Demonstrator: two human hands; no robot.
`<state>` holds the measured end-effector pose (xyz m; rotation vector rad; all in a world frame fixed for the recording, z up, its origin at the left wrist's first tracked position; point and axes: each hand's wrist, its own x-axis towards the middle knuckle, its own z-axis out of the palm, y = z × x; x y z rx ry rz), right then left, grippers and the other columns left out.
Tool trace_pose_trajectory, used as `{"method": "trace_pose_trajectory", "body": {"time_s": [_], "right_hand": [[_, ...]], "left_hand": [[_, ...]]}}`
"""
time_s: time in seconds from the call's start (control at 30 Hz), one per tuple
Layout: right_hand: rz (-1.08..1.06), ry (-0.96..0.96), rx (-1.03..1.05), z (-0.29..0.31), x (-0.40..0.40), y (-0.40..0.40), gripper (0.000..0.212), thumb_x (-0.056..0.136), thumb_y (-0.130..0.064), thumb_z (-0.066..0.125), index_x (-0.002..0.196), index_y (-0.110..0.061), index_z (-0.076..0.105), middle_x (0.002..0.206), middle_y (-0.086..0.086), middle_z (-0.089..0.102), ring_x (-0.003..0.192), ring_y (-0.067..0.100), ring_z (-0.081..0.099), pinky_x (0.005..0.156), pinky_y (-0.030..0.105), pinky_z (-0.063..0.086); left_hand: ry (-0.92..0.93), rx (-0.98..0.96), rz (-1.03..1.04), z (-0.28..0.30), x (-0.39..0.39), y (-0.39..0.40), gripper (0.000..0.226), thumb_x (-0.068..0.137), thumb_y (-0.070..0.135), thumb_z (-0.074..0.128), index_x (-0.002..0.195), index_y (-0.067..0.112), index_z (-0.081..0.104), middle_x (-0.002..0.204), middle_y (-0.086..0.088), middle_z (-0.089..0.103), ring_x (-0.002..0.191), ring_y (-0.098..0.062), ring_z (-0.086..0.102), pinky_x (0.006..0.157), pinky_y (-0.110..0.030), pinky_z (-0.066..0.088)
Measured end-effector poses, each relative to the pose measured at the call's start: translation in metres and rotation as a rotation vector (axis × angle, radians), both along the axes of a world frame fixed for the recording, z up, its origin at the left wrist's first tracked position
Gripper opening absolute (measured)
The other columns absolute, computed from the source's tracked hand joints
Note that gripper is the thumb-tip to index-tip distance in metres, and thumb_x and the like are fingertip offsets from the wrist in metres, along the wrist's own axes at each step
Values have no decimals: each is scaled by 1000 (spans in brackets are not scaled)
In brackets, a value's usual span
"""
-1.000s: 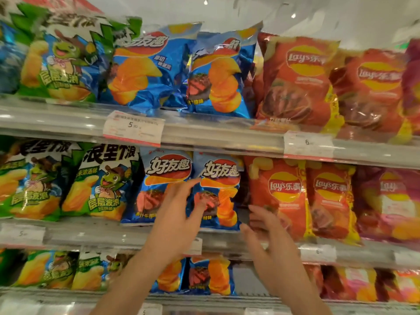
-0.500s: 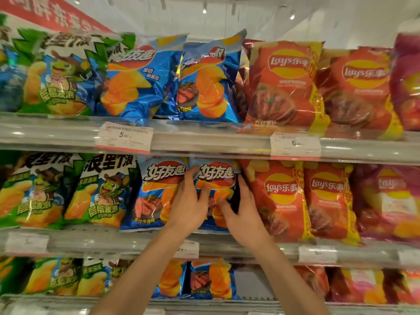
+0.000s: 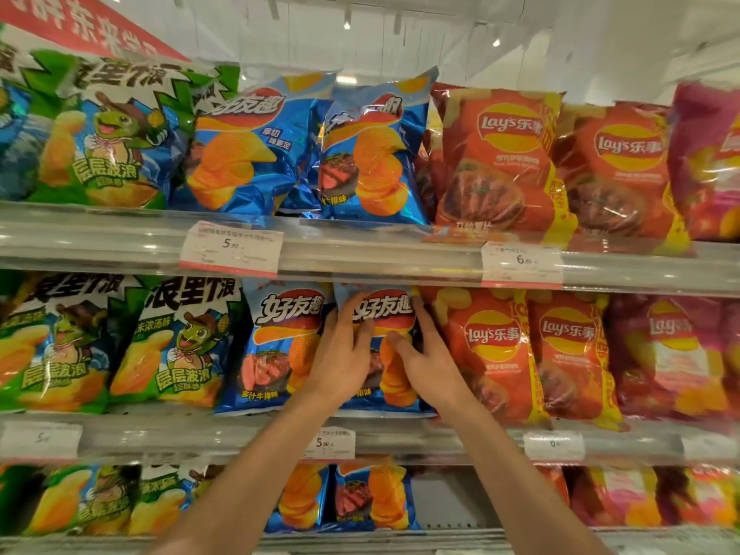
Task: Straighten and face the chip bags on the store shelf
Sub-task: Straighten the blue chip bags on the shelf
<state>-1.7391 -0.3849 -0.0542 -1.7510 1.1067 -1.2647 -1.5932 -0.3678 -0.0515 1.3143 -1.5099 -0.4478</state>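
Observation:
On the middle shelf (image 3: 240, 438) stands a blue chip bag (image 3: 386, 314) with a steak picture, facing front. My left hand (image 3: 344, 354) grips its left edge, fingers spread over the front. My right hand (image 3: 428, 354) holds its right edge, fingers wedged between it and the red Lay's bag (image 3: 486, 354). A second blue bag (image 3: 280, 346) stands just left of my hands. The lower half of the held bag is partly hidden by my hands.
Green wavy-chip bags (image 3: 176, 346) fill the left of each shelf, more red Lay's bags (image 3: 568, 354) and pink bags (image 3: 672, 354) the right. The top shelf (image 3: 360, 250) holds two tilted blue bags (image 3: 372, 154). Price tags (image 3: 232, 248) hang on the shelf rails.
Both hands rose from in front of the shelf rail and closed in on the right blue bag's two sides. The camera tilted upward.

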Motion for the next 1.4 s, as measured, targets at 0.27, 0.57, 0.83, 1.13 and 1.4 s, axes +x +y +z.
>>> {"method": "trace_pose_trajectory", "body": {"time_s": [0.27,0.57,0.83,1.13,1.4], "right_hand": [[-67,-62,-150,-4,4,8,67,98,-12,57,149,-43,27,153,-15,38,139,1,37,117,32,35],[-209,-177,-114,-17,13,-1,64,95,-8,57,151,-27,33,140,-6,54,126,6,53,105,26,47],[-243,-107,175,-1,17,-17,64,95,-56,52,145,-17,42,132,1,62,124,23,58,105,35,43],[-205,-178,186,0,18,-22,54,95,-51,57,140,-22,52,127,-6,66,121,16,60,106,34,45],[-196,-125,261,1,21,-29,85,89,-69,50,154,-19,26,147,-1,50,136,23,46,112,36,33]], "left_hand": [[92,-94,23,-5,-8,9,58,104,39,41,154,43,12,158,9,29,127,6,39,98,-17,34],[304,188,174,-6,-18,-3,53,101,52,39,137,14,46,102,-4,68,89,-23,66,83,-39,52],[346,287,103,8,-20,-16,56,103,52,29,150,22,26,145,-11,51,128,-35,51,94,-36,39],[452,250,119,6,-18,-21,59,100,58,35,146,21,35,136,-11,58,120,-31,57,87,-32,41],[472,282,43,8,-9,-31,69,96,66,36,154,29,25,154,-5,41,138,-30,42,105,-41,36]]}}
